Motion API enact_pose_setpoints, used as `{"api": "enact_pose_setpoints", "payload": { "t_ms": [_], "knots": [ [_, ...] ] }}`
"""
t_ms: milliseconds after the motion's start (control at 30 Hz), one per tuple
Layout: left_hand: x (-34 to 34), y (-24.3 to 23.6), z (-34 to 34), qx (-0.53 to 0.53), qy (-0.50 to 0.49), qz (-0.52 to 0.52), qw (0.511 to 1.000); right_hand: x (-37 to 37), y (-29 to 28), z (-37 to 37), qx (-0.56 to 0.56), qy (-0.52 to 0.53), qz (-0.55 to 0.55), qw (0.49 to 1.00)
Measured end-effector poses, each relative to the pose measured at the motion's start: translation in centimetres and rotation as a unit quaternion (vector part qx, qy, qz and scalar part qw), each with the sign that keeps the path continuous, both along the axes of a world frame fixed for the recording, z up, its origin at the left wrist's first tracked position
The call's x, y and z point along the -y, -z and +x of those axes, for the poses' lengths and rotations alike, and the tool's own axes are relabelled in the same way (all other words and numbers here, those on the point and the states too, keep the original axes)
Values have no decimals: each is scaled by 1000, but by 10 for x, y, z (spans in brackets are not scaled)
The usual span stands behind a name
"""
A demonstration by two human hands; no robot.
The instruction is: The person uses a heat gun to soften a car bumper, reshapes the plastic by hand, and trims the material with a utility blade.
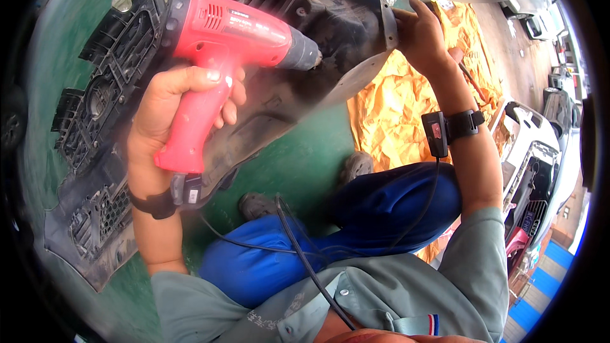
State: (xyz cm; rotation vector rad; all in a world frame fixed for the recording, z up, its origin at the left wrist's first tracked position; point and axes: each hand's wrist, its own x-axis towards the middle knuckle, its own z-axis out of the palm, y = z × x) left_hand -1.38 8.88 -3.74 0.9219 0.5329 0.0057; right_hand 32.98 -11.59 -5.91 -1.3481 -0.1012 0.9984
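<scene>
My left hand (166,103) is wrapped round the handle of a red heat gun (238,28). Its dark nozzle points right and slightly down, close to the inner face of a black plastic wheel arch liner (273,98). Dirt and scuffs mark the curved liner, which reaches from the top of the view down toward the lower left. At its right edge, my right hand (422,37) grips the rim, with some fingers hidden behind it. Whether the nozzle touches the plastic I cannot tell.
Black slatted plastic car parts (114,82) lie on the green floor (279,152) at left. Crumpled orange-yellow sheeting (387,114) spreads beneath my right arm. A white car bumper (524,130) stands at right. Cables (295,232) run from my wrist devices across my knees.
</scene>
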Motion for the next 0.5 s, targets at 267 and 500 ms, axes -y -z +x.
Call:
{"api": "enact_pose_setpoints", "payload": {
  "t_ms": [267, 500],
  "knots": [
    [3, 40, -46, 18, -85, -11, 996, 0, 6, 12, 8, -25, -15, 1000],
    [15, 53, -58, 65, -180, -24, 981, -1, 16, 20, -1, -26, -11, 1000]
  ]
}}
